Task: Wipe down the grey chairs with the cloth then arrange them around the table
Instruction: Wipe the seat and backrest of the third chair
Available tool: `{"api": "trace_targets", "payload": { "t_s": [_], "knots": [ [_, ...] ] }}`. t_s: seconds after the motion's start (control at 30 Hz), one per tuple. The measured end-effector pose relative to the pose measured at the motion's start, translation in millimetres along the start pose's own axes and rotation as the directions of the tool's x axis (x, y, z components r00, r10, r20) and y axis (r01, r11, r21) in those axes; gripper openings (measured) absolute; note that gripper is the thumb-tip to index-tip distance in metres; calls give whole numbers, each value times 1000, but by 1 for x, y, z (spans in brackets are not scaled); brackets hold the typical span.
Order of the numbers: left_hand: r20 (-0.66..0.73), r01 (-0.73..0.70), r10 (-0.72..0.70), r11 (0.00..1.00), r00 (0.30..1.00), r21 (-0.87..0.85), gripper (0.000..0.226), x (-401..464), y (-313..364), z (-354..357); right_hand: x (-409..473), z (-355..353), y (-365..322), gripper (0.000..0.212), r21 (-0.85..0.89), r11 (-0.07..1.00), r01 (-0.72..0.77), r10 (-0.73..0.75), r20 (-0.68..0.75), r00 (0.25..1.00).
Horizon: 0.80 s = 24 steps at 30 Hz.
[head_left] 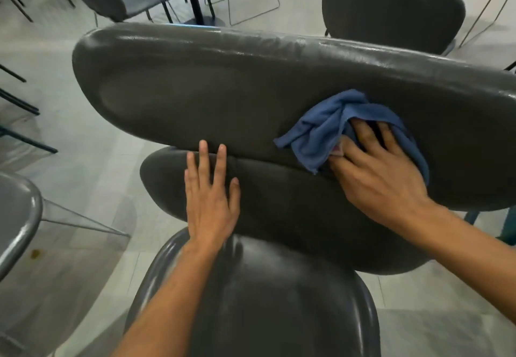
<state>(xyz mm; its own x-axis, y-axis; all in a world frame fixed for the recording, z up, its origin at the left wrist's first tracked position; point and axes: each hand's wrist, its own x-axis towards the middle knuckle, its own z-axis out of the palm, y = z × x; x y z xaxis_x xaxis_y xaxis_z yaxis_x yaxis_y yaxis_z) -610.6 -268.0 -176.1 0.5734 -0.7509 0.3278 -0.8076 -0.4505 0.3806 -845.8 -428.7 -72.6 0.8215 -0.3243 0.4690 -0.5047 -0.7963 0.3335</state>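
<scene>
Two hands are seen over a grey chair [251,100] that fills the middle of the view. Part of its backrest is cut off at the right edge, and its legs are hidden beneath the padding. The dark grey upholstery looks smooth and glossy along the upper rim. A crumpled blue cloth [335,127] is pressed against the backrest, right of its centre, partly covered by the right hand [382,180], whose fingers are curled into the folds, gripping it. The left hand [212,200] is laid flat, fingers straight, on the chair's lower cushion, left of the cloth. More chairs behind it are blurred and cut off.
</scene>
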Motion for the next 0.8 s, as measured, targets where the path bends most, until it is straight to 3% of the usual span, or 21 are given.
{"api": "trace_targets", "payload": {
  "t_s": [0.1,0.23,0.37,0.43,0.53,0.7,0.8],
  "knots": [
    [39,22,-22,1000,999,1,70,-7,-6,2,37,-21,5,55,-15,992,-123,119,-166,979],
    [95,54,-51,998,994,-21,70,-22,-10,6,68,-21,-5,57,-1,988,-154,151,-191,970],
    [151,77,-75,997,986,-6,68,-32,-13,10,33,10,-22,68,1,994,106,-106,-6,994],
    [183,83,-82,997,980,1,67,-38,-17,14,14,21,-29,62,32,987,159,-162,92,983],
    [223,92,-93,996,970,14,66,-49,-30,19,9,24,-35,45,67,993,102,-108,89,990],
    [252,162,-165,986,954,34,67,-75,-57,30,53,5,-37,57,157,981,-113,126,-74,989],
    [320,197,-203,979,925,52,68,-90,-59,35,86,1,-47,57,154,981,-121,149,-182,972]
  ]
}}
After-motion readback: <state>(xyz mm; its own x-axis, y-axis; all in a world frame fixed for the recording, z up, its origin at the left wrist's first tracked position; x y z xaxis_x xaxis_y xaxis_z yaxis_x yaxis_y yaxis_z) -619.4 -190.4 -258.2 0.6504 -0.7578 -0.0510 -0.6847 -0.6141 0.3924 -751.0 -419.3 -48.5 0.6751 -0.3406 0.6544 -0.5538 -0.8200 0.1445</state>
